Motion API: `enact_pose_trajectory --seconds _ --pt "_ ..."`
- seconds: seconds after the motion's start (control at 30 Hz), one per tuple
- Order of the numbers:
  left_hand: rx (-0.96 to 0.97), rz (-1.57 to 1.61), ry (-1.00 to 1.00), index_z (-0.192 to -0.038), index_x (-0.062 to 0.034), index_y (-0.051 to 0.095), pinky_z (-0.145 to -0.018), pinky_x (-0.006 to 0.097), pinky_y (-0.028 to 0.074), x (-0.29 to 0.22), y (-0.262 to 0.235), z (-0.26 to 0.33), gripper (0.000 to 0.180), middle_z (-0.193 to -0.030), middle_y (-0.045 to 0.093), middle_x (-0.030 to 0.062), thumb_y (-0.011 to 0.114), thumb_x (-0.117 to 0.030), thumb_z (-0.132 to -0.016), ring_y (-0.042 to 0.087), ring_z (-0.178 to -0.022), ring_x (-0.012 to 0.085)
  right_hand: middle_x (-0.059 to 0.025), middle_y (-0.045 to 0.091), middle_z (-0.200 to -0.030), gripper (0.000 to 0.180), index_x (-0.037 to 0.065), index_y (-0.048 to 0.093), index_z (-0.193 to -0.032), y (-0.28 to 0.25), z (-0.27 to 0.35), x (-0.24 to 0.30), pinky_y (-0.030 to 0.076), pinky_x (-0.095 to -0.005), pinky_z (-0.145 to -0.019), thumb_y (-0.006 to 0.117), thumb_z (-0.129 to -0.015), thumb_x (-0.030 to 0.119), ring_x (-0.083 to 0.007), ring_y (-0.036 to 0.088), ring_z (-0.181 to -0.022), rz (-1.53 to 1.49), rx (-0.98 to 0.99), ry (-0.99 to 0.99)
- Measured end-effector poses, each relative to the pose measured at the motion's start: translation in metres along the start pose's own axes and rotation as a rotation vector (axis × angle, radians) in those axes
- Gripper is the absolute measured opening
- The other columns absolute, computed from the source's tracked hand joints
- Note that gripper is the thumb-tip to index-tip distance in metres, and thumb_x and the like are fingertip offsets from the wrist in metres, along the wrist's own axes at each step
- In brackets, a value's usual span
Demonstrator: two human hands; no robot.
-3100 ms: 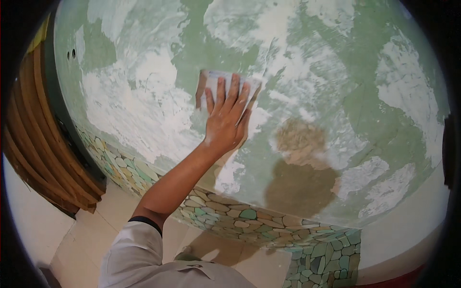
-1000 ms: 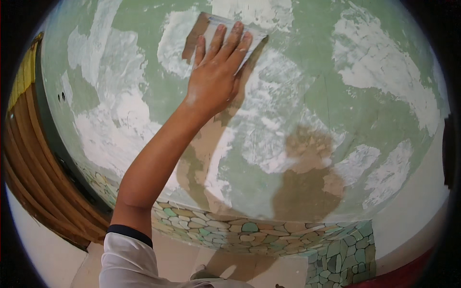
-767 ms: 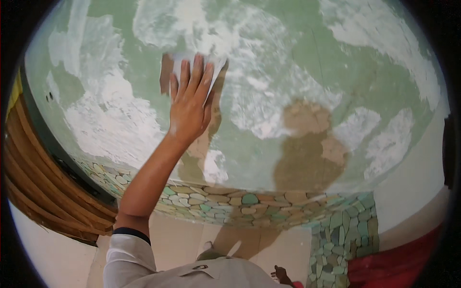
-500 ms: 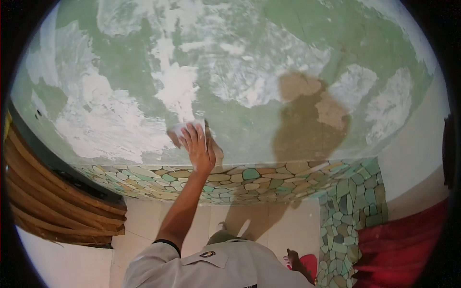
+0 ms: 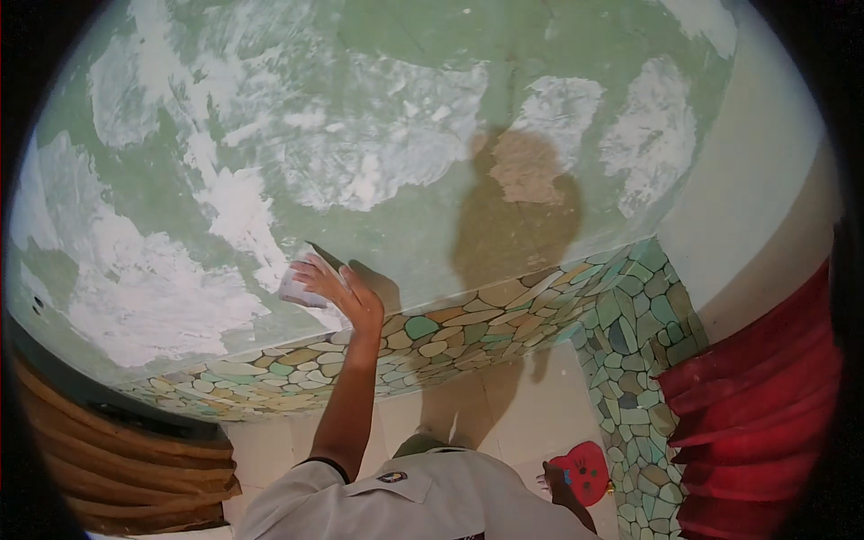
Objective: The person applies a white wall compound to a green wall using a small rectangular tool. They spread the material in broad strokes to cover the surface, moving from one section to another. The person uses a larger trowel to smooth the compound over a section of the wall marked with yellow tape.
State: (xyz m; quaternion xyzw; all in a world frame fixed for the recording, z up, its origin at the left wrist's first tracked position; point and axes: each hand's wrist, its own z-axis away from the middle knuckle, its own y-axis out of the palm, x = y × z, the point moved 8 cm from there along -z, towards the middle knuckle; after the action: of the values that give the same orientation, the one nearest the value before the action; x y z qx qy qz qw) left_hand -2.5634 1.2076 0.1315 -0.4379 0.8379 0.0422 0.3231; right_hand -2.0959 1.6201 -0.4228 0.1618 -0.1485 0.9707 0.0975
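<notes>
My left hand [image 5: 337,292] presses a greyish-white sheet of sandpaper [image 5: 292,286] against the green wall [image 5: 414,234]. Its fingers lie over the sheet and point up and to the left, and part of the sheet is hidden under them. White filler patches [image 5: 238,211] spread over the wall around that hand, with one just above the sheet. Down at the lower right, my right hand [image 5: 549,481] hangs low beside a red mat [image 5: 587,472]. Its small, partly shadowed fingers look apart, with nothing visible in them.
A band of coloured stone cladding [image 5: 441,337] runs along the wall's foot, above pale floor tiles [image 5: 504,414]. Brown curtain folds [image 5: 135,477] hang at the left, a red curtain [image 5: 756,414] at the right. My shadow falls on the wall.
The view has turned and shifted, so the wall patches appear farther left and tilted. My left hand, still on the sandpaper, appears lower and left, its fingers angled more leftward. More of the red mat shows.
</notes>
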Motion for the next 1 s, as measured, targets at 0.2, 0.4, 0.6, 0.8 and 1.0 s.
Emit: enact_pose_trajectory --seconds 0.2,0.4,0.6,0.8,1.0 --pt "0.010 -0.051 0.231 -0.149 0.0009 0.022 -0.107 0.064 -0.009 -0.087 0.021 -0.074 0.059 -0.156 0.001 0.0273 0.024 -0.036 -0.102 -0.008 -0.141 0.0527 -0.0192 0.069 -0.090 0.052 0.009 0.051 -0.118 -0.003 0.012 -0.027 0.049 -0.0516 -0.063 0.047 -0.092 0.053 -0.0317 0.065 -0.074 -0.143 -0.051 -0.034" --pt "0.059 -0.092 0.403 -0.149 -0.0048 0.027 -0.107 0.066 -0.009 -0.167 0.068 -0.093 0.056 -0.158 0.005 0.0232 0.027 -0.035 -0.102 -0.004 -0.142 0.0511 -0.0171 0.068 -0.086 0.049 0.011 0.049 -0.120 0.002 0.026 -0.045 0.049 -0.0485 -0.059 0.051 -0.091 0.051 -0.0309 0.064 -0.072 -0.287 -0.064 0.022" --pt "0.360 -0.192 0.547 -0.149 -0.0090 0.027 -0.108 0.067 -0.001 -0.226 0.150 -0.032 0.055 -0.157 0.009 0.0213 0.036 -0.029 -0.099 0.000 -0.141 0.0514 -0.0180 0.067 -0.092 0.046 0.012 0.048 -0.117 0.011 0.019 -0.022 0.048 -0.0485 -0.065 0.053 -0.091 0.051 -0.0307 0.063 -0.077 -0.427 -0.022 -0.031" --pt "0.384 -0.077 0.625 -0.149 -0.0106 0.029 -0.106 0.070 0.001 -0.280 0.213 0.009 0.055 -0.158 0.013 0.0170 0.042 -0.025 -0.097 0.004 -0.142 0.0489 -0.0163 0.067 -0.091 0.049 0.012 0.051 -0.116 0.002 0.019 0.044 0.047 -0.0454 -0.064 0.057 -0.088 0.053 -0.0278 0.064 -0.074 -0.598 -0.011 -0.099" --pt "0.449 0.031 0.670 -0.150 -0.0118 0.028 -0.107 0.069 0.001 -0.346 0.278 0.032 0.055 -0.158 0.013 0.0145 0.041 -0.025 -0.098 0.005 -0.143 0.0480 -0.0165 0.067 -0.096 0.052 0.013 0.048 -0.121 -0.024 -0.007 0.060 0.047 -0.0443 -0.065 0.056 -0.089 0.054 -0.0273 0.063 -0.078 -0.686 -0.023 -0.071"
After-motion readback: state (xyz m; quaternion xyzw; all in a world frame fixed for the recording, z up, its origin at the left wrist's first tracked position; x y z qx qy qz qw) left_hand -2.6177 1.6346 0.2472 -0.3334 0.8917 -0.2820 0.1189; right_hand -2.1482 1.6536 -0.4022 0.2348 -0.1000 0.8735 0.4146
